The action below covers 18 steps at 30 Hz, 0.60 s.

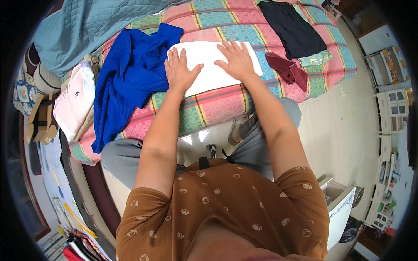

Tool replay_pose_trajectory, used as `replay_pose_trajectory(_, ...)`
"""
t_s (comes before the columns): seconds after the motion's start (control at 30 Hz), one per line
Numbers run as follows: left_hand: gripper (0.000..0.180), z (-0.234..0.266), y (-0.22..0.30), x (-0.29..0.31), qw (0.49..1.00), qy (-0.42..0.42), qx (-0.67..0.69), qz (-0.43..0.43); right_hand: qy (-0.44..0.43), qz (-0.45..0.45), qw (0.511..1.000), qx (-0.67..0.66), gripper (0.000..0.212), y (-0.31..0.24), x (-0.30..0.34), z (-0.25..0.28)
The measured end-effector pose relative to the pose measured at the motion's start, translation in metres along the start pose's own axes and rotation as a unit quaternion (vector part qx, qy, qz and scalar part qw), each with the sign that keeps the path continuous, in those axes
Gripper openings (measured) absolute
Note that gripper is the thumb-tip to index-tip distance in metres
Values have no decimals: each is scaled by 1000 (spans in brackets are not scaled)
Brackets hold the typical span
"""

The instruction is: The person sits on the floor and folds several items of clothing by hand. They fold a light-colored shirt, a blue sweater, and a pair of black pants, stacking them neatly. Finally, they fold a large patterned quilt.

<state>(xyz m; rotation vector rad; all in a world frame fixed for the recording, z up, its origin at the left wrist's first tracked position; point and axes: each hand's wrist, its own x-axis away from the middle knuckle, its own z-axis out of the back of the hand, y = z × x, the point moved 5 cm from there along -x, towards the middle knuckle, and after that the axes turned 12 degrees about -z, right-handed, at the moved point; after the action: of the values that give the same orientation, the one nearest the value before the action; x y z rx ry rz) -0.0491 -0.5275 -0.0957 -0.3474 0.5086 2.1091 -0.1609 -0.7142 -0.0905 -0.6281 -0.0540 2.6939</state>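
A white folded cloth [209, 78] lies flat on the bed's plaid cover [213, 108] in front of me. My left hand [179, 71] rests palm down on its left part, with the fingers spread. On the right part lies my right hand [236, 61], also flat with its fingers apart. Just left of the white cloth, a rumpled blue ribbed garment [130, 74] spreads over the bed and hangs past the near edge. To the right sits a dark red folded cloth [287, 71], apart from my right hand.
Folded black clothing [296, 30] lies at the far right of the bed. A pale pink folded garment [76, 102] sits at the left, below a grey-blue quilt [100, 26]. At my lower right stands an open white drawer [342, 213]; shelves [392, 113] line the right side.
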Motion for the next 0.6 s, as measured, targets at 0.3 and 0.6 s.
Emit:
replay_pose_trajectory(0.3,92,0,2,-4,999,18,-33,-11,63,-137,988,-38,48,71,5,-10)
replay_pose_trajectory(0.6,82,-25,118,-42,988,-41,-46,-143,58,-142,986,-63,49,80,6,-18)
